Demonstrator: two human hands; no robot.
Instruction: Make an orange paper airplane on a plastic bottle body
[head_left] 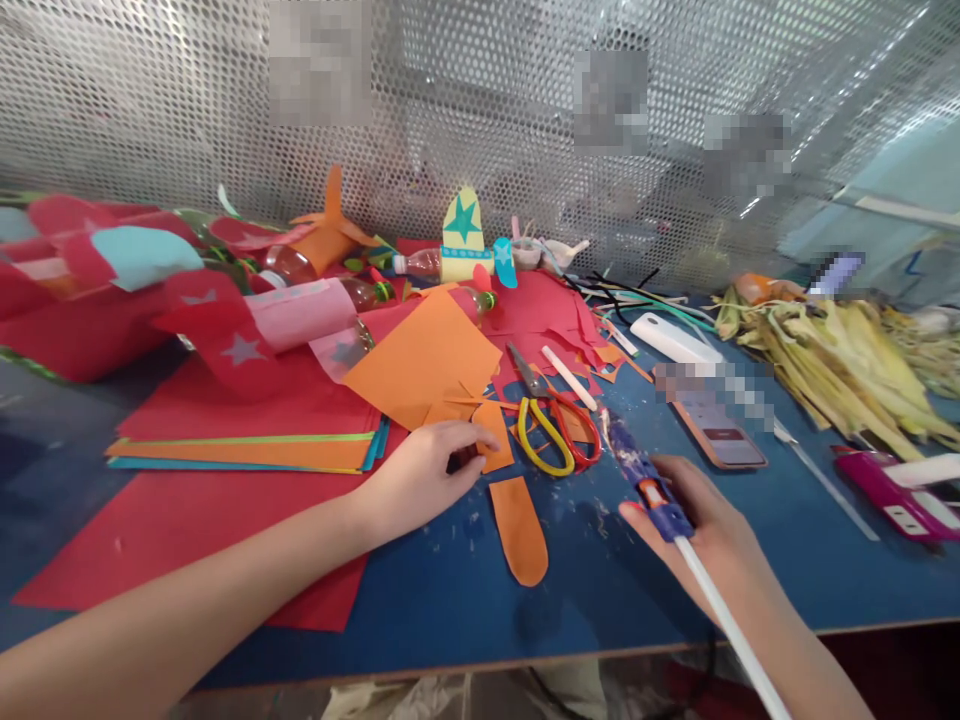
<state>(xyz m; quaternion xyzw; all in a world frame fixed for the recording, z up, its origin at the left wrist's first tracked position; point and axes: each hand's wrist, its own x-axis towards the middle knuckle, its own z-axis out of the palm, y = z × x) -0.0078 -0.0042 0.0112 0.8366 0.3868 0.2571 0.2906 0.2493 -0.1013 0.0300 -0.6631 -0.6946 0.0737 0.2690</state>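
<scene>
R hand [712, 535] grips blue glue gun [636, 468]; L hand [416, 475], fingers curled at orange tab [498, 452] on bench [585, 635], can't tell if pinched; prob. paper-positioning step, next move calls for steady tab

Even, mid-bright light; glare streaks on perforated metal panel [472, 110] at 2 o'clock, soft shadow on blue table [450, 595] at 5, wide-angle stretch at edges, patchy pixelation 11 to 2 o'clock
</scene>
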